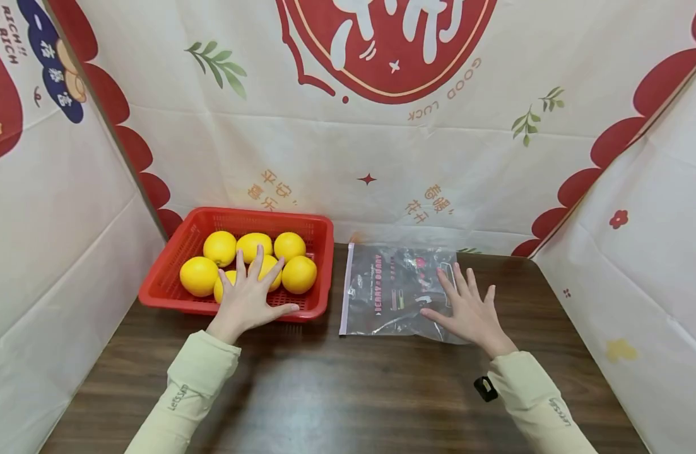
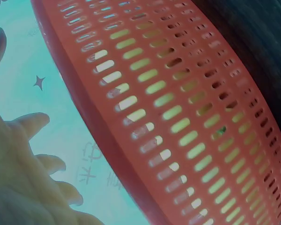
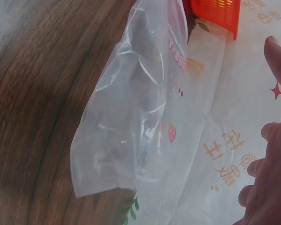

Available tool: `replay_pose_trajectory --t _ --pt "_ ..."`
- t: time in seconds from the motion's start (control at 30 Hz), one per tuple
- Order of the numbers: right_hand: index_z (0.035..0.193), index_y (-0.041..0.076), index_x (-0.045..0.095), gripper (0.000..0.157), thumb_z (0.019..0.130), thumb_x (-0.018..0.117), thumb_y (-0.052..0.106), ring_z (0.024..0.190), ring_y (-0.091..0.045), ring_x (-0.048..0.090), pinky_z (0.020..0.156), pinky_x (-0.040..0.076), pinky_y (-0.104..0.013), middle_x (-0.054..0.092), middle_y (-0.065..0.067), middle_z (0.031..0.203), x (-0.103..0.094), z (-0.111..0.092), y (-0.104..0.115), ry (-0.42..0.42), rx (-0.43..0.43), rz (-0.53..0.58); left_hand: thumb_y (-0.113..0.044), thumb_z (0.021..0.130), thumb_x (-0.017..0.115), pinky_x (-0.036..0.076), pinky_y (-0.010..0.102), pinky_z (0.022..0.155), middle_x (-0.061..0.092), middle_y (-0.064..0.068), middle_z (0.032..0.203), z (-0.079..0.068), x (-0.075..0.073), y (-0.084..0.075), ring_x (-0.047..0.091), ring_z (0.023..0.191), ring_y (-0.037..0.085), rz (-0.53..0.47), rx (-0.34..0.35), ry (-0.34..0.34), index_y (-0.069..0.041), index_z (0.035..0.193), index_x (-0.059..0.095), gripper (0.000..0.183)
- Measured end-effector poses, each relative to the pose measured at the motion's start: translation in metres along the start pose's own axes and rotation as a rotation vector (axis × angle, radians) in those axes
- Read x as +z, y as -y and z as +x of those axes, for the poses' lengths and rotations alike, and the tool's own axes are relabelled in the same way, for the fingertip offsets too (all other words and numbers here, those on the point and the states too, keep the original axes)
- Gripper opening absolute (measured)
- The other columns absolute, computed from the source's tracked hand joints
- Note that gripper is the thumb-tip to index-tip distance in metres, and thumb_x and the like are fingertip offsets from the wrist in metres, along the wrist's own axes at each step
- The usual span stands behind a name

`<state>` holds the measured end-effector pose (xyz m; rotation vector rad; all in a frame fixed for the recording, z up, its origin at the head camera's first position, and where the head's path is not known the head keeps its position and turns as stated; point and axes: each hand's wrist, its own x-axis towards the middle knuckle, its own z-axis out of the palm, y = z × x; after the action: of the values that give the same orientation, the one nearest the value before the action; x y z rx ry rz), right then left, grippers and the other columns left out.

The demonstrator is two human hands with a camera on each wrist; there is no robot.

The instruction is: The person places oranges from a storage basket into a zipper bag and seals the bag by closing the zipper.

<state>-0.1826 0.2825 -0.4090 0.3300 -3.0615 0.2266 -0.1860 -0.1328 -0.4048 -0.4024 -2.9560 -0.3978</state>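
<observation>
Simultaneously, the left hand (image 1: 247, 308) is hovering, fingers spread, above yellow fruits (image 1: 299, 275) lying in a red basket (image 1: 323, 252), while the right hand (image 1: 471, 313), similarly splayed, is hovering above a clear printed bag (image 1: 384, 296) lying on the counter (image 1: 348, 391) just beside the basket.

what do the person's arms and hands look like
Both bare hands show no gloves or rings. Long, pale cream fabric sleeves with broad cuffs cover the forearms, each marked with dark lettering too small to read surely. A small black rectangular loop shows beside the right cuff.
</observation>
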Motion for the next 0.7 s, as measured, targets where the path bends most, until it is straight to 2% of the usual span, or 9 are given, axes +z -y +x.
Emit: replay_pose_trajectory --t 0.1,0.23,0.3,0.33,0.43,0.53,0.7 --pt "0.146 0.014 0.018 0.092 0.077 0.047 0.068 0.136 -0.04 -0.001 0.093 -0.005 -0.072 0.006 -0.02 0.15 0.0 0.003 0.004 0.004 -0.008 0.007 -0.073 0.07 0.051 0.002 0.074 0.091 0.004 0.013 0.152 0.0 0.001 -0.003 -0.003 0.133 0.049 0.0 -0.001 -0.003 -0.031 0.143 0.025 0.089" --pt "0.146 0.017 0.015 0.09 0.079 0.048 0.066 0.137 -0.037 -0.001 0.096 0.0 -0.07 0.005 -0.019 0.15 -0.001 0.008 0.012 -0.013 -0.014 0.042 -0.073 0.07 0.051 0.003 0.074 0.092 0.006 0.012 0.152 0.002 0.004 -0.009 -0.001 0.133 0.047 -0.019 -0.008 -0.002 -0.03 0.142 0.03 0.086" --pt "0.146 0.019 0.016 0.088 0.079 0.049 0.065 0.137 -0.037 0.002 0.098 0.01 -0.068 0.006 -0.018 0.15 -0.001 0.011 0.017 -0.033 -0.014 0.063 -0.073 0.071 0.05 0.003 0.074 0.092 0.009 0.013 0.151 0.003 0.005 -0.012 0.0 0.133 0.048 -0.033 -0.01 0.001 -0.027 0.141 0.032 0.086" --pt "0.146 0.02 0.016 0.087 0.079 0.05 0.064 0.137 -0.037 0.004 0.097 0.02 -0.065 0.007 -0.018 0.15 0.0 0.012 0.019 -0.044 -0.011 0.072 -0.073 0.071 0.049 0.004 0.074 0.092 0.012 0.014 0.151 0.004 0.007 -0.014 0.003 0.133 0.049 -0.036 -0.01 0.001 -0.026 0.141 0.034 0.086" --pt "0.145 0.02 0.022 0.083 0.08 0.052 0.062 0.133 -0.04 0.019 0.081 0.041 -0.057 0.015 -0.019 0.149 0.002 0.017 0.025 -0.087 -0.004 0.085 -0.074 0.072 0.047 0.008 0.073 0.093 0.017 0.013 0.15 0.004 0.009 -0.019 0.01 0.133 0.048 -0.055 -0.013 0.0 -0.024 0.14 0.036 0.085" --pt "0.143 0.018 0.029 0.079 0.08 0.054 0.058 0.125 -0.042 0.034 0.069 0.046 -0.053 0.028 -0.019 0.144 0.005 0.022 0.032 -0.136 -0.012 0.097 -0.072 0.074 0.047 0.019 0.067 0.096 0.024 0.011 0.148 0.005 0.011 -0.024 0.022 0.132 0.041 -0.088 -0.009 -0.016 -0.023 0.139 0.039 0.082" --pt "0.139 0.013 0.037 0.075 0.08 0.057 0.054 0.117 -0.039 0.043 0.077 0.045 -0.054 0.04 -0.017 0.137 0.012 0.029 0.041 -0.188 -0.049 0.111 -0.066 0.077 0.052 0.041 0.056 0.086 0.036 0.01 0.142 0.006 0.015 -0.03 0.038 0.125 0.031 -0.142 0.023 -0.067 -0.02 0.133 0.047 0.073"
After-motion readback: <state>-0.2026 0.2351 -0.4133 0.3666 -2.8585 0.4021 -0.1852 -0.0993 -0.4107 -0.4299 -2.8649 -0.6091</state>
